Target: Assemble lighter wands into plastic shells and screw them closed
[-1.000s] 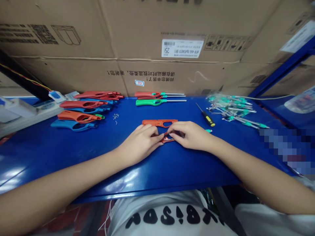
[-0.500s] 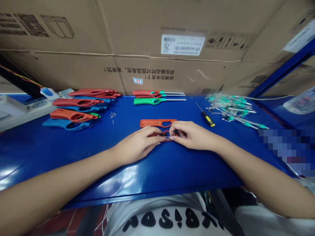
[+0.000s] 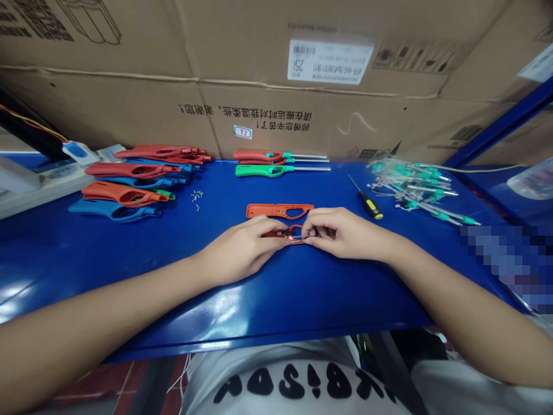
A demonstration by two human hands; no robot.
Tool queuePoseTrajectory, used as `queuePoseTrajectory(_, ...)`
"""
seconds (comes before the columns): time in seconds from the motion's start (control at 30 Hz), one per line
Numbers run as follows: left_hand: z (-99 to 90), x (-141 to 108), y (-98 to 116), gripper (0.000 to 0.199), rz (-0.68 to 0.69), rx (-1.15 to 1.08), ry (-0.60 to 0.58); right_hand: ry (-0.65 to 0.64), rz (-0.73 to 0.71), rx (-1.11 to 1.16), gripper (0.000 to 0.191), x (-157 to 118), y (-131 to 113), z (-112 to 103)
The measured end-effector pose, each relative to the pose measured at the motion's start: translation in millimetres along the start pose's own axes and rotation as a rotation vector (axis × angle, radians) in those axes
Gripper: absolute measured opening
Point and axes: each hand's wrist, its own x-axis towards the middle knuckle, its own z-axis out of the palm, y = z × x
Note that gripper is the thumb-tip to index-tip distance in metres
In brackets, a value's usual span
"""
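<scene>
An orange lighter casing half [image 3: 297, 242] lies on the blue table under my fingers, its trigger ring partly in sight. My left hand [image 3: 242, 248] is closed on its left end, thumb and fingertips pressed against it. At the ring's right side, my right hand [image 3: 349, 233] pinches with thumb and index finger; what is between them is too small and covered to make out. A thin pale strip shows inside the casing between the hands. Just beyond lies a second orange casing half [image 3: 262, 211], its inner side up.
Red, orange and blue lighter casings [image 3: 116, 210] are piled at left, near loose screws [image 3: 197, 196]. Lighters with metal tubes [image 3: 259, 170] lie at the back before a cardboard box [image 3: 242, 104]. A screwdriver [image 3: 370, 205] and tubes with green fittings [image 3: 417, 184] are at right.
My right hand has shifted slightly right, away from the left fingertips, uncovering more of the ring and the pale strip. The whole view has tilted a little.
</scene>
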Motion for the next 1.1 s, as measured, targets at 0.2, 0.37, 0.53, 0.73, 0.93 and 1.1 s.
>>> queuePoseTrajectory(0.2,-0.7,-0.4,0.9,0.032,0.01,0.035,-0.008,-0.011,-0.062,0.016,0.013,0.1,4.3,-3.3)
queuePoseTrajectory(0.37,0.3,-1.6,1.5,0.031,0.011,0.057,-0.006,-0.039,-0.047,0.004,0.015,-0.7,1.9,-4.4)
queuePoseTrajectory(0.53,3.1,-2.7,-0.5,0.029,0.012,0.007,0.042,-0.037,-0.038,-0.011,0.011,-0.5,-0.6,-3.3)
queuePoseTrajectory(0.73,3.0,-2.1,-1.0,0.027,0.011,-0.004,0.059,-0.089,-0.112,-0.012,0.009,-1.2,-1.9,-3.8)
queuePoseTrajectory(0.93,0.0,-0.5,1.2,0.026,-0.012,-0.005,0.021,0.038,-0.082,-0.053,0.017,-4.0,0.6,-13.4)
queuePoseTrajectory(1.1,-0.5,-1.8,0.5,0.027,-0.027,-0.01,0.008,0.342,0.252,-0.386,0.028,-16.9,25.1,-52.8)
